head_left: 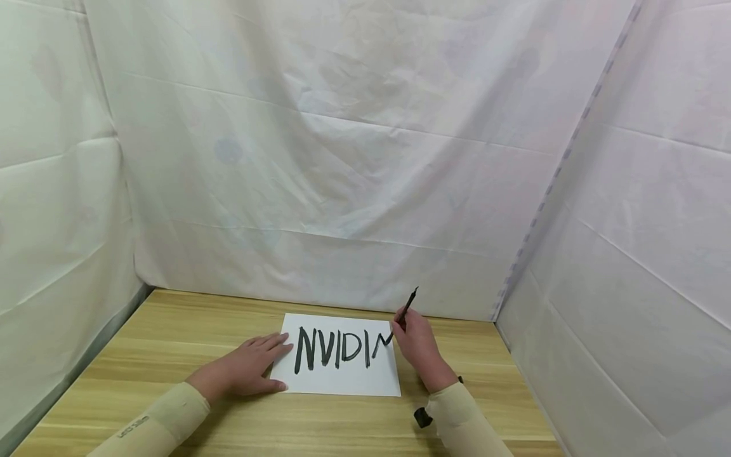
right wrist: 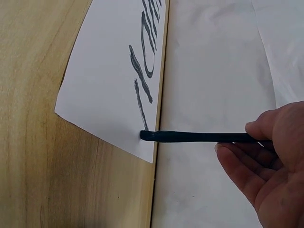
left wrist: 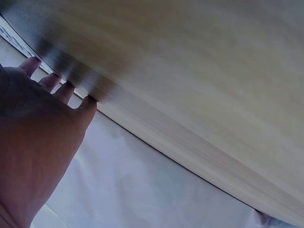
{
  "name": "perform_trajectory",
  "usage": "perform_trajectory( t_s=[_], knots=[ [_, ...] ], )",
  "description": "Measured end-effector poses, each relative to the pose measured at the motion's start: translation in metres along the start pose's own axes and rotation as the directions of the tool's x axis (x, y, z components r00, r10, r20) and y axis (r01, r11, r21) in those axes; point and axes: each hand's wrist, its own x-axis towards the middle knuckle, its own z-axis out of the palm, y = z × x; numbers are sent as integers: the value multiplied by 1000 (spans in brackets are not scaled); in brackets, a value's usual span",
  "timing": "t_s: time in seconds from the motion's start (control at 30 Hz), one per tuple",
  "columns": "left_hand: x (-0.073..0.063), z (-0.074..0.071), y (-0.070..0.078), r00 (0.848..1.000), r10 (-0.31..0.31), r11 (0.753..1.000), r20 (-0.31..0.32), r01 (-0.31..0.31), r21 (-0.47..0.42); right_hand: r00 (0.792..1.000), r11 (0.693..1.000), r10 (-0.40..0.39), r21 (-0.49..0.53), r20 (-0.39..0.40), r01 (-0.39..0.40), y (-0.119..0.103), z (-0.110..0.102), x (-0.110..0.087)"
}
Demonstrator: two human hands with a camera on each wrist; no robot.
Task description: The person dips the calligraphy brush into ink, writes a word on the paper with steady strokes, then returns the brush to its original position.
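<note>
A white sheet of paper [head_left: 342, 384] lies on the wooden table, bearing thick black letters [head_left: 351, 347] that read NVIDI, followed by a slanted stroke at the right. My right hand [head_left: 415, 339] pinches a slim black brush [right wrist: 190, 137] between thumb and fingers. The brush's dark tip [right wrist: 146, 135] meets the paper at the lower end of that last stroke in the right wrist view. My left hand [head_left: 254, 365] rests at the paper's left edge, fingers spread and thumb touching its lower left corner. In the left wrist view, the left hand's palm hides most of the sheet.
The wooden table [head_left: 171, 330] extends on both sides of the paper. White cloth [head_left: 320, 158] hangs behind it, with further cloth walls to the left and right. A black strap fitting [head_left: 422, 417] sits at the right wrist.
</note>
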Motion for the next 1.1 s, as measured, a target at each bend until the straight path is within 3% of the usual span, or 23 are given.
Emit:
perform_trajectory(
  t_s=[0.73, 1.1],
  knots=[
    [0, 3, -2, 1000, -3, 1000, 2, 3, -3, 999, 999, -12, -44, 33, 13, -3, -4, -5],
    [0, 1, -1, 1000, -1, 1000, 1, 1, 4, 997, 998, 22, -53, 76, -18, -7, -9, -8]
  ],
)
